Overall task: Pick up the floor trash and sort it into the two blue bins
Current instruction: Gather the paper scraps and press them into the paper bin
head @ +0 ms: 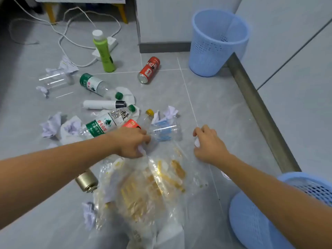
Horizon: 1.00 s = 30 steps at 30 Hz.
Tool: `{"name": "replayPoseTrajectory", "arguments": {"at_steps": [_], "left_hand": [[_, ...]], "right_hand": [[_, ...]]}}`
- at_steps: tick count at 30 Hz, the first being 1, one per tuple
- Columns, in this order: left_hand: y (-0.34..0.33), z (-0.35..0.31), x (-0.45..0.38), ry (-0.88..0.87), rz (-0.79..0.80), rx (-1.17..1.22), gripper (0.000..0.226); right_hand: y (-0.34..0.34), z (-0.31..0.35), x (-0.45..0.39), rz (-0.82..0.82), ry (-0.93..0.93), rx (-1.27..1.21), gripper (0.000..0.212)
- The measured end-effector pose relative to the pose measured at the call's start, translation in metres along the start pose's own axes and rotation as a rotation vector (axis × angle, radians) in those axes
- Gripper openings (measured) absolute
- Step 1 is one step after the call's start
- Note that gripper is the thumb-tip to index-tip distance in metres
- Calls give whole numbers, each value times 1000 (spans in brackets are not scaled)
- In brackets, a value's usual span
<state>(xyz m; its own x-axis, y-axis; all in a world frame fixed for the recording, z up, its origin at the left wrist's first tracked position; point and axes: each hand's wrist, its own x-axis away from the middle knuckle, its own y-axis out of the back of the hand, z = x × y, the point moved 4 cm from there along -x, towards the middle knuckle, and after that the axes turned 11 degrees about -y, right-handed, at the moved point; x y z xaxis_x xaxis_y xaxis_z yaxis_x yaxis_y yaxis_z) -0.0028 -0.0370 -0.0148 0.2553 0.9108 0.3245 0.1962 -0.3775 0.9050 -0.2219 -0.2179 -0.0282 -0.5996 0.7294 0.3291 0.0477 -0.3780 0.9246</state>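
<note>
Left hand [132, 141] pinches white scrap at frame centre; right hand [206, 143] curled round paper bit, apparently. Risk: clear bag [143, 186] snags, drags along.

The setting is an indoor room of a home or office type; which of the two cannot be told. Indicators: a grey tiled floor [215, 97] with pale grout lines, white wall panels [296, 51] above a dark baseboard [164, 47], and yellow furniture legs [49, 12]. A white power strip [107, 47] with loose cable [71, 20] lies on the floor.
</note>
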Motion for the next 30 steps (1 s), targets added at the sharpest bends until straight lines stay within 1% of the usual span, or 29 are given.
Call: {"name": "replayPoseTrajectory", "arguments": {"at_steps": [1, 2, 4, 6, 8, 11, 12, 14, 17, 18, 20, 26, 28, 30], "left_hand": [[-7, -5, 1, -19, 88, -45, 47], [-11, -7, 1, -42, 137, -103, 52], [-26, -7, 6, -39, 196, -184, 61], [-31, 0, 5, -16, 217, -216, 65], [-36, 2, 1, -4, 234, -224, 65], [-44, 2, -3, 58, 253, -96, 52], [-44, 4, -4, 87, 238, -32, 44], [-38, 9, -6, 113, 179, 62, 27], [-25, 14, -7, 80, 101, 123, 14], [-19, 16, -5, 68, 83, 126, 12], [-7, 19, 0, 52, 54, 131, 17], [33, 25, 18, 31, -53, 119, 20], [63, 15, 22, 3, -137, 142, 21], [105, -16, 17, -88, -223, 202, 17]], "right_hand": [[-1, -8, 2, 18, -48, 15, 50], [-2, -17, 1, 31, -106, 9, 55], [-14, -32, 1, 116, -143, 32, 58], [-25, -38, -2, 166, -112, 71, 50], [-34, -35, -5, 154, -81, 85, 40], [-42, -25, -8, 145, -57, 88, 24], [-42, -21, -10, 149, -48, 102, 18], [-35, -14, -12, 178, -31, 129, 15], [-2, -7, -6, 181, 57, 121, 12], [13, -6, -1, 173, 89, 118, 15], [46, -10, 13, 144, 136, 116, 19], [137, -48, 83, 80, 119, 0, 21], [166, -64, 115, 34, 109, -67, 21], [188, -86, 150, -5, 67, -144, 21]]}}
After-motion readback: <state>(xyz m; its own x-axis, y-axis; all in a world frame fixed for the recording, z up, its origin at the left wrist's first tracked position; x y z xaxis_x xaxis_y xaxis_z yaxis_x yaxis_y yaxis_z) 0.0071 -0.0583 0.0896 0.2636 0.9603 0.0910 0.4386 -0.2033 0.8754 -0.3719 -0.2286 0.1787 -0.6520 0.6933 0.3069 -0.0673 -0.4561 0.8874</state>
